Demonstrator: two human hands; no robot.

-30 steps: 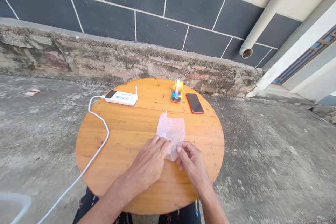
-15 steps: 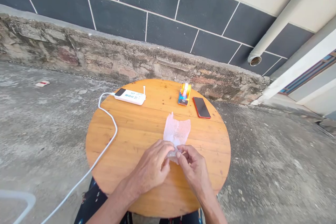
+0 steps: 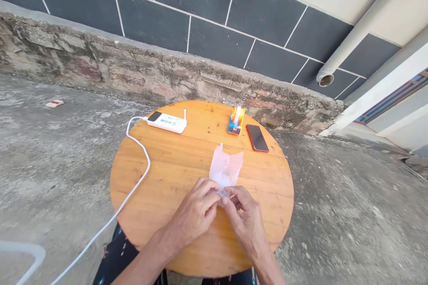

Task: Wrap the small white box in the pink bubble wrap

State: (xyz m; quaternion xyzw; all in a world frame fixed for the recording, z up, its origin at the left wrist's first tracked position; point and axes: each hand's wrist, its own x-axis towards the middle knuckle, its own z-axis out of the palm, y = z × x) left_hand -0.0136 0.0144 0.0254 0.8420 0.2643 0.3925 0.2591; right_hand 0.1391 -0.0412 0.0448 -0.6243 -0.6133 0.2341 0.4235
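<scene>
A pinkish, translucent sheet of bubble wrap [image 3: 226, 164] lies on the round wooden table [image 3: 160, 173], its far edge uneven. My left hand [image 3: 197, 207] pinches the near end of the sheet from the left, fingers curled. From the right, my right hand [image 3: 245, 211] pinches the same near end between thumb and forefinger. The fingertips of both hands almost meet there and cover most of that end. Whether something small is wrapped inside it, I cannot tell.
Toward the table's far side stand a yellow and blue tape dispenser [image 3: 236, 120] and a red-edged phone [image 3: 257, 137]. At the far left lies a white device [image 3: 167, 122] with a white cable [image 3: 147, 160] running off the table. A stone-based wall [image 3: 160, 75] rises behind.
The fingers of my left hand have closed in on the near end of the bubble wrap, which is bunched more tightly. Both hands stay in nearly the same place.
</scene>
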